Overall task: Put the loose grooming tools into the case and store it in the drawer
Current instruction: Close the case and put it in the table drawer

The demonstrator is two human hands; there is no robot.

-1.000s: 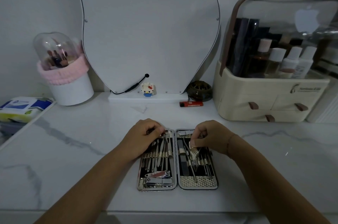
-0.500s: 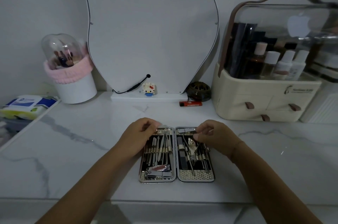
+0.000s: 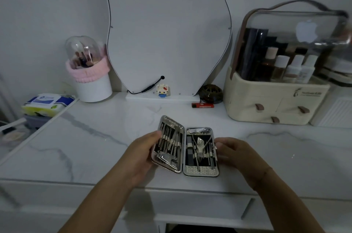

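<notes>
Head view: case (image 3: 187, 149) is lying open on the marble table (image 3: 95, 147), right half flat, left half tilting up off the surface. Grooming tools (image 3: 170, 142) are sitting strapped in rows inside both halves; none showing loose around the case.

Left hand (image 3: 143, 150) is gripping the case's left half, fingers going under it, thumb on its outer edge. Right hand (image 3: 235, 151) is holding the case's right edge, fingers curled against the rim.

Drawer (image 3: 205, 211) is showing under the table edge, nearer than the case.

Behind the case a mirror (image 3: 167, 29) is standing against the wall, with a red lighter (image 3: 202, 105) between them. Behind and to the right of the case is a cream organizer box (image 3: 274, 101). Behind and to its left is a white brush cup (image 3: 93, 88), and further left a wipes pack (image 3: 47, 104).
</notes>
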